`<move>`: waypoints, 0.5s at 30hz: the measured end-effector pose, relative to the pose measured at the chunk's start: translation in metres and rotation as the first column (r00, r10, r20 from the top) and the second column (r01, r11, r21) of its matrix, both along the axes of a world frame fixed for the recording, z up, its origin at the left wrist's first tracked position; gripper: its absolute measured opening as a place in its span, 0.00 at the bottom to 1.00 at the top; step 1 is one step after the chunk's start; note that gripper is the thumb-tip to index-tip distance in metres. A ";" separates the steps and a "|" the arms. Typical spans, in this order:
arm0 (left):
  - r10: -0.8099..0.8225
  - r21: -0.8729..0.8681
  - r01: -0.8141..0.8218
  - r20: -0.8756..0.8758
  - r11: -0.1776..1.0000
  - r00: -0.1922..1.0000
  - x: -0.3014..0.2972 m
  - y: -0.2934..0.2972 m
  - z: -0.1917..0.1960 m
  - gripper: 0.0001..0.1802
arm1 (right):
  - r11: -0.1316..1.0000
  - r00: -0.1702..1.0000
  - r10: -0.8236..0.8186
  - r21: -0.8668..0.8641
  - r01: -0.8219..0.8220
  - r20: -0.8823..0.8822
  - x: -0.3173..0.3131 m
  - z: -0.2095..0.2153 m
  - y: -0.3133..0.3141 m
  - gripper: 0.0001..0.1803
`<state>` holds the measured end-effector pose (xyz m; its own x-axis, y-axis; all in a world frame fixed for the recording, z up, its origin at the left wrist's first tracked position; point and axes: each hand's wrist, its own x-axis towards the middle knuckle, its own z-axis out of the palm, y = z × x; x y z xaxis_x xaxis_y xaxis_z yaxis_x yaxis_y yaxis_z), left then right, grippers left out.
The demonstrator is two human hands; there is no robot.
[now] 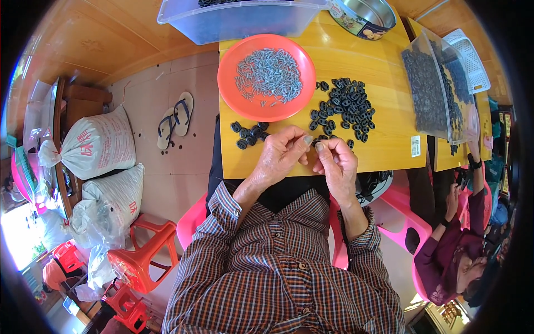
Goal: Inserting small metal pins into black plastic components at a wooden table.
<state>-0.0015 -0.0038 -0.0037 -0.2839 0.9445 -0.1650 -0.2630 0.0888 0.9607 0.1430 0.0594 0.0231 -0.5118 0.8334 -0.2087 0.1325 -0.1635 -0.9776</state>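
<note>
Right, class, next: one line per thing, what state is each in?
Left hand: fingers curled, any grip hidden
Right hand: pinching what looks like a small dark piece
Red bowl: upright, part-filled with grey pieces
Black pieces: loose, heaped
Round tin: open
Flip-flops: unworn, side by side
Upper sack: neck gathered closed
Large red stool: upright, unoccupied

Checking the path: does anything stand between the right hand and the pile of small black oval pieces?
Nothing visible blocks the right hand; the pile of small black oval pieces lies just beyond it on the yellow wooden table.
</note>
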 end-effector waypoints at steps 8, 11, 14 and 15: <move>-0.023 -0.008 0.023 -0.060 1.000 0.998 -0.002 -0.002 0.000 0.07 | 0.997 0.999 0.032 0.070 -0.034 0.022 -0.001 0.001 0.002 0.09; 0.010 0.020 -0.008 -0.060 1.000 0.998 0.000 0.000 0.000 0.05 | 0.995 0.998 0.051 0.086 -0.054 0.034 0.000 0.000 0.002 0.09; -0.011 0.013 0.012 -0.049 1.000 0.999 -0.002 0.001 0.001 0.05 | 0.993 0.998 0.058 0.099 -0.061 0.036 0.000 0.000 0.001 0.09; -0.011 0.014 0.011 -0.048 1.000 0.999 -0.002 0.002 0.001 0.05 | 0.997 0.998 0.046 0.066 -0.048 0.035 0.000 0.000 0.001 0.09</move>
